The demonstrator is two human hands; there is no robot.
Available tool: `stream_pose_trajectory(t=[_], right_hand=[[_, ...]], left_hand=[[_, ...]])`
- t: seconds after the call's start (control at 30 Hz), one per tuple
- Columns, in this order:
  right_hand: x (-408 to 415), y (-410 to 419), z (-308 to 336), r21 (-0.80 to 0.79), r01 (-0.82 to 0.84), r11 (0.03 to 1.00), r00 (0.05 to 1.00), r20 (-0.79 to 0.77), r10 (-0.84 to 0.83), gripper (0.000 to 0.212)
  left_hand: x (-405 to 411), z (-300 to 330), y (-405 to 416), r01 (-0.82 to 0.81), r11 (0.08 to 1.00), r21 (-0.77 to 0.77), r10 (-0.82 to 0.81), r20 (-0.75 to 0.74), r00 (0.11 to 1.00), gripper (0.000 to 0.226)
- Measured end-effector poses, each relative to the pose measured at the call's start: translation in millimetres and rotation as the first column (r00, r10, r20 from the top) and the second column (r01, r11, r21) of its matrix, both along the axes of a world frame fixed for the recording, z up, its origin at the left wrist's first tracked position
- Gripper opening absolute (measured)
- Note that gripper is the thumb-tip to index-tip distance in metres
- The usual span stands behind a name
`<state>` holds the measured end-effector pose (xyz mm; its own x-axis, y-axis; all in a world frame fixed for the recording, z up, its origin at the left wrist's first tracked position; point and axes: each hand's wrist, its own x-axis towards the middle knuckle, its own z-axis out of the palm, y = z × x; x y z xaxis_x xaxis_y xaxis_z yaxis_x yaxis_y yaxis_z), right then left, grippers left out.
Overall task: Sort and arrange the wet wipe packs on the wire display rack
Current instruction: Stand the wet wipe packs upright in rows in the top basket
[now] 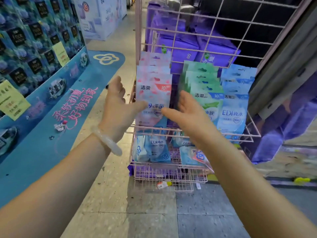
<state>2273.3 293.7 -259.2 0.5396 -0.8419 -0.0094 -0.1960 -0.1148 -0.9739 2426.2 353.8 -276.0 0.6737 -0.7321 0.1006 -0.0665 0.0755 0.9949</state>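
Hands spread, holding nothing: left hand (118,107) and right hand (188,115) flank front pink wet-wipe pack (154,93) on pink wire display rack (192,133).

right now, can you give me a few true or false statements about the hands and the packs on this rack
1. The pink packs hang left of the green packs. True.
2. The right hand grips a purple pack. False: it is open, fingers spread, in front of the gap between the pink and green packs, holding nothing.
3. The left hand wears a pale bangle at the wrist. True.
4. The blue packs hang at the rack's left end. False: they are at the right end, beside the green ones.
5. Large purple packs sit behind the wire grid, above the hanging rows. True.
6. The lower basket holds nothing. False: loose blue packs lie in it.
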Motion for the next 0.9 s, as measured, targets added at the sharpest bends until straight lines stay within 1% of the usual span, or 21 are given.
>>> stream_pose_trajectory(t=[0.03,0.07,0.1,0.13,0.17,0.23,0.3,0.37,0.4,0.47,0.5,0.53,0.6,0.67,0.73,0.8,0.87,0.9], right_hand=[[-18,8,-3,-0.006,-0.050,0.999,0.998,0.025,0.050,0.057],[-36,16,-9,0.018,-0.104,0.994,0.994,0.039,0.104,0.045],[-50,22,-21,0.069,-0.157,0.985,0.988,0.014,0.156,0.031],[-59,25,-37,0.130,-0.195,0.972,0.978,-0.055,0.203,0.019],[-63,24,-58,0.175,-0.205,0.963,0.958,-0.168,0.234,0.015],[-64,17,-104,0.198,-0.149,0.969,0.892,-0.396,0.218,0.021],[-57,3,-143,0.148,-0.061,0.987,0.846,-0.517,0.130,0.028],[-43,-16,-173,0.063,0.005,0.998,0.815,-0.579,0.033,0.026],[-35,-25,-184,0.013,0.005,1.000,0.776,-0.630,0.004,0.027],[-19,-40,-197,-0.022,-0.013,1.000,0.662,-0.749,-0.008,0.039],[-11,-45,-203,0.008,-0.013,1.000,0.636,-0.772,0.014,0.046],[-4,-48,-208,0.062,-0.011,0.998,0.648,-0.760,0.055,0.052],[8,-51,-214,0.150,-0.006,0.989,0.717,-0.689,0.109,0.060],[16,-52,-218,0.145,-0.004,0.989,0.735,-0.671,0.102,0.053],[19,-53,-217,0.098,0.006,0.995,0.724,-0.687,0.063,0.042],[19,-58,-216,0.079,0.027,0.996,0.721,-0.692,0.036,0.036],[16,-62,-215,0.086,0.069,0.994,0.747,-0.665,0.006,0.026],[15,-63,-214,0.087,0.106,0.991,0.759,-0.650,-0.025,0.031]], left_hand=[[-1,-7,14,-0.077,0.995,-0.057,0.075,-0.042,0.996,0.076],[-3,-18,27,-0.151,0.984,-0.091,0.143,-0.094,0.985,0.058],[-8,-31,39,-0.216,0.972,-0.091,0.201,-0.149,0.968,0.044],[-13,-47,47,-0.261,0.964,-0.047,0.247,-0.198,0.948,0.035],[-21,-65,53,-0.275,0.961,0.030,0.275,-0.234,0.933,0.031],[-38,-98,57,-0.218,0.950,0.221,0.275,-0.272,0.922,0.029],[-55,-124,58,-0.118,0.925,0.360,0.240,-0.315,0.918,0.030],[-66,-141,58,-0.041,0.894,0.447,0.214,-0.345,0.914,0.027],[-70,-147,58,-0.013,0.877,0.480,0.203,-0.347,0.916,0.024],[-73,-155,56,0.033,0.853,0.521,0.171,-0.338,0.926,0.022],[-74,-158,55,0.051,0.845,0.532,0.156,-0.336,0.929,0.023],[-76,-160,54,0.064,0.839,0.541,0.147,-0.337,0.930,0.022],[-77,-163,53,0.075,0.830,0.553,0.147,-0.346,0.927,0.021],[-78,-164,52,0.077,0.830,0.553,0.156,-0.361,0.919,0.021],[-78,-164,53,0.081,0.827,0.556,0.155,-0.365,0.918,0.021],[-79,-163,54,0.092,0.831,0.548,0.149,-0.380,0.913,0.022],[-81,-163,56,0.104,0.838,0.536,0.141,-0.397,0.907,0.021],[-81,-162,55,0.113,0.839,0.533,0.137,-0.407,0.903,0.020]])
